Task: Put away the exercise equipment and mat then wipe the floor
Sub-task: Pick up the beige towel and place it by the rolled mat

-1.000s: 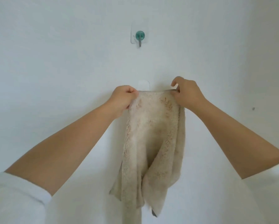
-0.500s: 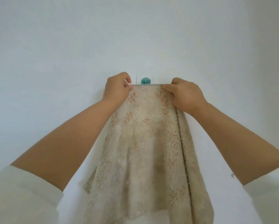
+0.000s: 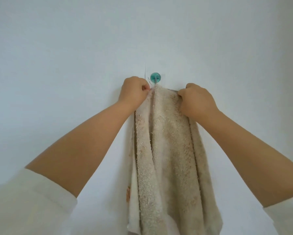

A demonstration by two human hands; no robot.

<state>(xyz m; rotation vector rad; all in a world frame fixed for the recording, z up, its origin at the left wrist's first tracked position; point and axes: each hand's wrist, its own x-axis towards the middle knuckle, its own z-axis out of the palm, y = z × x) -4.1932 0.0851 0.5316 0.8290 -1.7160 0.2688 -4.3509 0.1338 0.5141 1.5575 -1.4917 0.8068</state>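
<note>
A beige, stained towel (image 3: pixel 169 150) hangs down the white wall from its top edge. My left hand (image 3: pixel 134 93) pinches the top left corner, right beside a small teal wall hook (image 3: pixel 155 77). The towel's top edge reaches the metal prong of the hook; I cannot tell whether it is caught on it. My right hand (image 3: pixel 197 100) grips the top right part of the towel, a little lower than the left. The towel's lower end runs out of the frame.
A plain white wall (image 3: pixel 74 48) fills the view. The hook sits on a clear adhesive pad. My white sleeves show at the bottom left and bottom right corners.
Both hands lifted the towel up to the hook. The left hand has moved in beside the hook, and the spread towel has gathered into narrower folds.
</note>
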